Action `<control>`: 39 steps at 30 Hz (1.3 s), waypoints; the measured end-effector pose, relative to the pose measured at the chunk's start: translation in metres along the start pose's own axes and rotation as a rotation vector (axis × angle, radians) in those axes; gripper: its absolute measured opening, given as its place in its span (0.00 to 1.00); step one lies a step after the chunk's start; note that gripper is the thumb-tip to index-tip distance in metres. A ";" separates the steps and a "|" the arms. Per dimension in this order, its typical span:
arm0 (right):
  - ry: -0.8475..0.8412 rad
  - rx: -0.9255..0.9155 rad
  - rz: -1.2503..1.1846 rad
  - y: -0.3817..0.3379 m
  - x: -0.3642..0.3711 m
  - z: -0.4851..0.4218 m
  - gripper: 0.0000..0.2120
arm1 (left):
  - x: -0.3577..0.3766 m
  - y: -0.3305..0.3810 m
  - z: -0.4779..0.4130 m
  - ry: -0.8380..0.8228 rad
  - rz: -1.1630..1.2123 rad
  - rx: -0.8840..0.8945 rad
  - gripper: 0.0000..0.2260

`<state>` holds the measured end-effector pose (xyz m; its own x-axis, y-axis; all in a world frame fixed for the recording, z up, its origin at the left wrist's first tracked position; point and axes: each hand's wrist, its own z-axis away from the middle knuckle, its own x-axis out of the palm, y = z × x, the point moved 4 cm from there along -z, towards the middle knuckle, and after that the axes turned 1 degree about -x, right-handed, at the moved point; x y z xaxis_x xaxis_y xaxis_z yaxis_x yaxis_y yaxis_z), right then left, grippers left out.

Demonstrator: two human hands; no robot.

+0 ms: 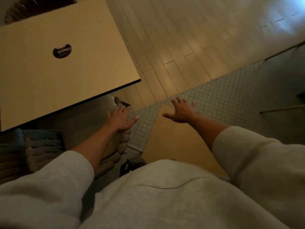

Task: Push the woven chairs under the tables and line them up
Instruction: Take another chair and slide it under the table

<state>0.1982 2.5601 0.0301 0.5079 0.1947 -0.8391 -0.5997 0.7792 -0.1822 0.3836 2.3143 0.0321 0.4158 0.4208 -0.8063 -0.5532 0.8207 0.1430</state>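
Note:
A woven chair (92, 129) with thick grey rope weave and a tan seat stands below the near edge of a pale rectangular table (57, 66), partly under it. My left hand (121, 119) rests flat, fingers spread, on the chair's right side rim. My right hand (181, 111) hovers with straight spread fingers over the corner of a second tan flat surface (175, 142) lower right; touching it or not is unclear. Another woven chair back (41, 7) shows beyond the table's far edge.
A dark round sticker (62, 51) lies on the tabletop. The floor is pale planks (181, 47) beyond and small square tiles (222, 100) nearer. Thin metal legs (280, 109) of other furniture stand at the right edge. A dark shoe (130, 166) shows below.

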 end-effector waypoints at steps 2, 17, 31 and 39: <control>0.006 0.002 0.020 0.030 -0.026 -0.016 0.51 | -0.016 0.026 -0.017 0.034 -0.016 -0.009 0.41; -0.026 -0.190 0.209 0.094 -0.231 -0.274 0.46 | -0.180 0.100 -0.271 0.172 0.128 -0.070 0.36; -0.121 -0.265 0.190 0.099 -0.349 -0.547 0.45 | -0.309 0.110 -0.473 0.033 0.171 -0.132 0.39; -0.211 -0.447 0.254 0.084 -0.456 -0.730 0.44 | -0.398 0.090 -0.599 0.003 0.313 -0.369 0.40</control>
<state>-0.5348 2.1019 0.0235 0.3983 0.4942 -0.7727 -0.9001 0.3728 -0.2256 -0.2641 1.9892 0.0215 0.1867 0.6245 -0.7584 -0.8710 0.4623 0.1663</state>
